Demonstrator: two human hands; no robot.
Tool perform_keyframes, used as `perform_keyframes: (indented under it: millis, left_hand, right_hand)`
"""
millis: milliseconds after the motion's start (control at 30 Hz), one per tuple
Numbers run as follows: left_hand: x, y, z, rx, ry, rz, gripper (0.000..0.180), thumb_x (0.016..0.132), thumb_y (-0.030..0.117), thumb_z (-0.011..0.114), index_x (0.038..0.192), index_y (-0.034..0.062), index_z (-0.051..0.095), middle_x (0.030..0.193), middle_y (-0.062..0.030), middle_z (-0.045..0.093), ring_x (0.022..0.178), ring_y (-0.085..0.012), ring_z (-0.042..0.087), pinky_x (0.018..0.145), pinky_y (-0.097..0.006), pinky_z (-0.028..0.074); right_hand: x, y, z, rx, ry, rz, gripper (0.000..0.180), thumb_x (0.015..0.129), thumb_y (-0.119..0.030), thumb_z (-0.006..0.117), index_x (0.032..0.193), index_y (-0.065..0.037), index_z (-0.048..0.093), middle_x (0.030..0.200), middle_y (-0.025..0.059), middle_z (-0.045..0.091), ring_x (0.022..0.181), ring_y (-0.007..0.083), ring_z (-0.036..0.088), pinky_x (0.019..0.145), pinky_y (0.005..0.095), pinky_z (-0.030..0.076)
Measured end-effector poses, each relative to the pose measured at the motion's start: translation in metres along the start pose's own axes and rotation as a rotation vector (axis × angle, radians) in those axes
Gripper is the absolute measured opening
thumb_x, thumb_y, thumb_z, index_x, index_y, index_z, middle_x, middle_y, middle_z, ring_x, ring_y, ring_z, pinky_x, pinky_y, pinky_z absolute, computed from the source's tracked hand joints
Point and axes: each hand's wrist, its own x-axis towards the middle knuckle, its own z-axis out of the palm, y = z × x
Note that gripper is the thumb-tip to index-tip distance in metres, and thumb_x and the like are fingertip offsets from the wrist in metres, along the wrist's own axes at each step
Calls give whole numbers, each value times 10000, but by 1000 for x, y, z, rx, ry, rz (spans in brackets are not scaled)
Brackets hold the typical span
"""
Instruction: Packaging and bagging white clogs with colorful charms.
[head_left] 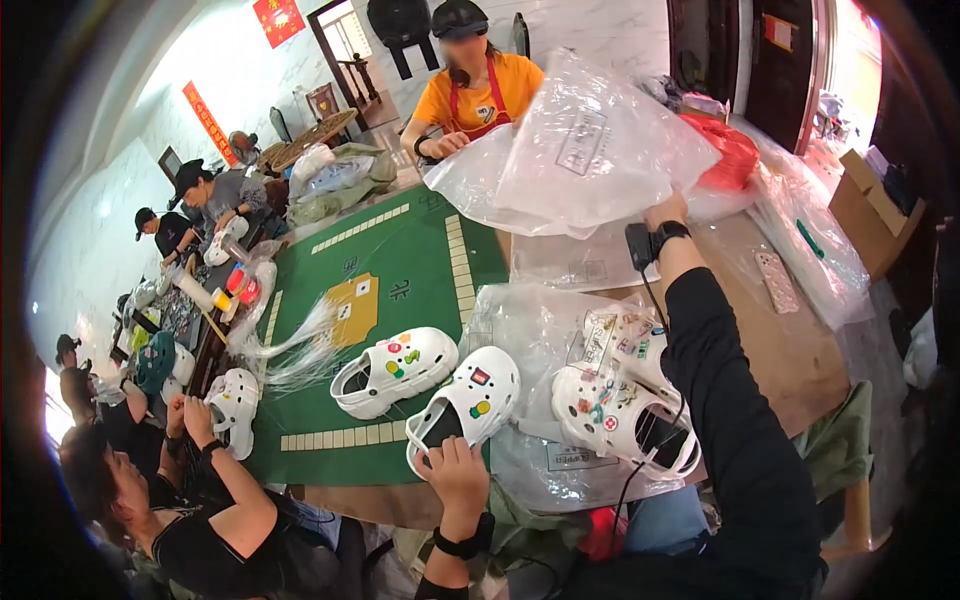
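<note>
— So, where is the clog (465,405) the left hand (455,468) has?

— At the near edge of the green mat (420,275), toe pointing away. It is white with coloured charms on top, and the left hand is closed on its heel end.

— And the right hand (668,212)?

— Stretched far out over the table, gripping a clear plastic bag (590,155) by its lower edge and holding it up off the pile of bags. The fingers are partly hidden behind the plastic, but the bag hangs from that grip.

— What lies next to the held clog?

— A second white clog (395,370) just to its left, on the mat. To its right, a pair of clogs (625,400) with more charms lies on a flat bag (530,330), under the right forearm.

— Farther out?

— A red bag (728,150) beyond the lifted one, a cardboard box (870,205) at the far right. Across the table a person in an orange shirt (475,90) handles plastic; at the left, another person holds one more white clog (235,405).
</note>
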Motion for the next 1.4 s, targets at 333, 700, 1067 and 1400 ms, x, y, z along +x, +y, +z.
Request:
perform_keyframes:
  millis: [333, 700, 1067, 1400]
  left_hand:
    - [4, 1, 7, 18, -35, -4, 227, 723, 201, 655, 768, 47, 494, 774, -84, 458, 809, -265, 448, 886, -440, 282]
    - [4, 7, 6, 10, 21, 19, 230, 725, 201, 658, 755, 50, 488, 765, -86, 453, 781, -269, 451, 868, -438, 292]
    - [-7, -11, 6, 67, -6, -7, 222, 744, 246, 630, 826, 82, 504, 830, -58, 477, 823, -248, 471, 877, -461, 295]
    - [3, 6, 4, 41, 41, -26, 217, 729, 211, 647, 831, 79, 508, 840, -49, 487, 839, -241, 472, 829, -420, 303]
  right_hand:
    - [-74, -39, 2, -598, -502, 251, 362, 910, -221, 325, 1185, -87, 517, 1183, 88, 542, 1066, 232, 550, 875, 424, 473]
    - [-87, 11, 37, -387, -94, 319, 330, 895, -227, 445, 1123, -43, 596, 1126, 132, 603, 1031, 243, 587, 789, 282, 525]
    - [-110, -22, 70, 222, -752, 746, 245, 811, -170, 432, 832, 34, 565, 662, 224, 586, 540, 297, 572, 450, 445, 447]
    - [-157, -133, -220, -76, -1181, -463, 305, 881, -300, 557, 927, -2, 603, 781, 57, 616, 674, 117, 568, 604, 266, 467]
